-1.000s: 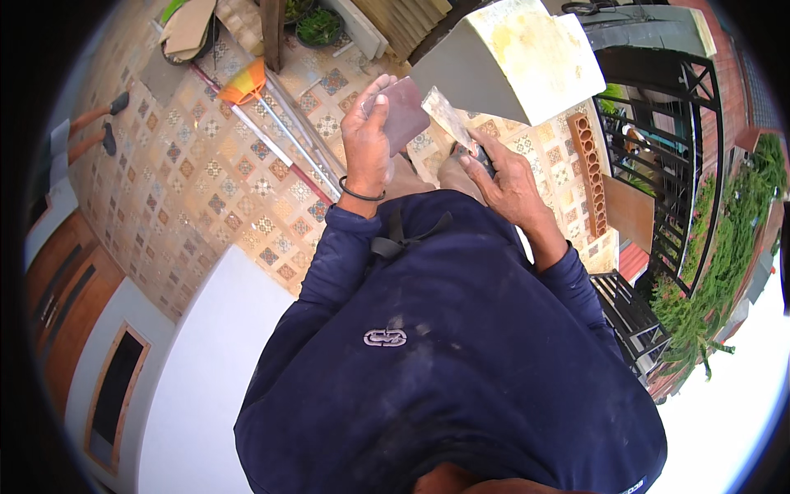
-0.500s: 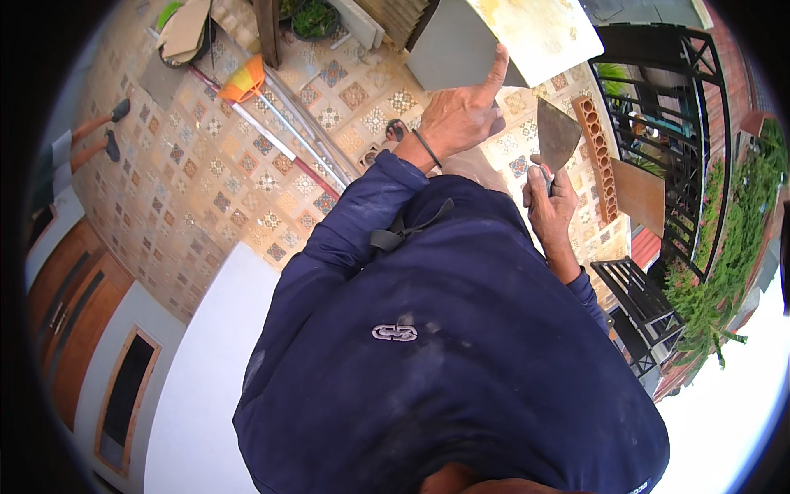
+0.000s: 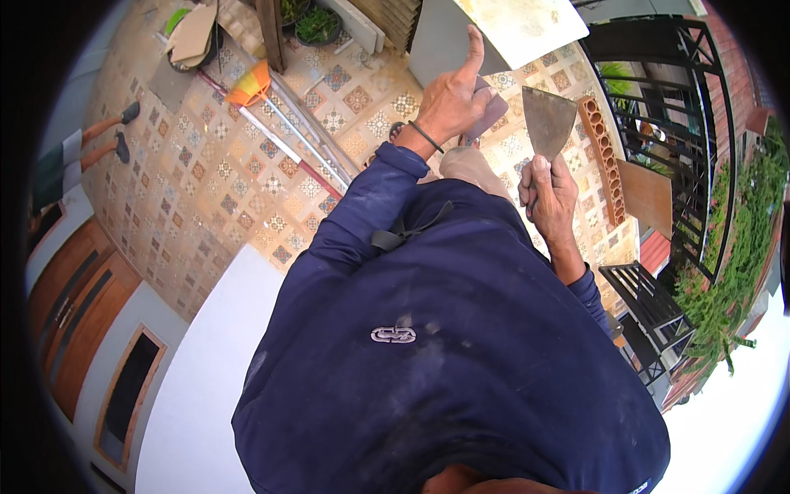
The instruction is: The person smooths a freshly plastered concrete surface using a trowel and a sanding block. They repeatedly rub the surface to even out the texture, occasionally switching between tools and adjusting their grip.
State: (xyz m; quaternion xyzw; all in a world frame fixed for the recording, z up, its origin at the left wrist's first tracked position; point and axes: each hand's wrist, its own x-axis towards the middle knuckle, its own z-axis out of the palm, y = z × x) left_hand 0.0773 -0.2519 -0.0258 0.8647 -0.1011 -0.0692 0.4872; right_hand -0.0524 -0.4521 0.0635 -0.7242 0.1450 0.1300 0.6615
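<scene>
In my right hand [image 3: 551, 198] is a putty knife [image 3: 549, 119], its wide, worn metal blade pointing up and away from me. The fingers wrap its handle and mostly hide it, with the thumb pressed along it. My left hand [image 3: 453, 103] is raised to the left of the blade, one finger stretched out and the others curled. From under those curled fingers sticks out a thin, flat grey-brown piece [image 3: 491, 114]; its kind cannot be made out. Just beyond the left hand stands a grey box-like block [image 3: 448, 41] with a stained white top [image 3: 531, 29].
A perforated terracotta block strip [image 3: 601, 156] and a brown board [image 3: 646, 198] lie right, beside a black metal railing [image 3: 699, 107]. On the patterned tile floor [image 3: 239, 198] at left are an orange broom [image 3: 249, 85] and long poles [image 3: 309, 136]. Another person's legs [image 3: 99, 136] show far left.
My left hand has shifted left and slightly up, baring more of the flat piece. The putty knife has moved a little left and turned, its blade now facing me more squarely.
</scene>
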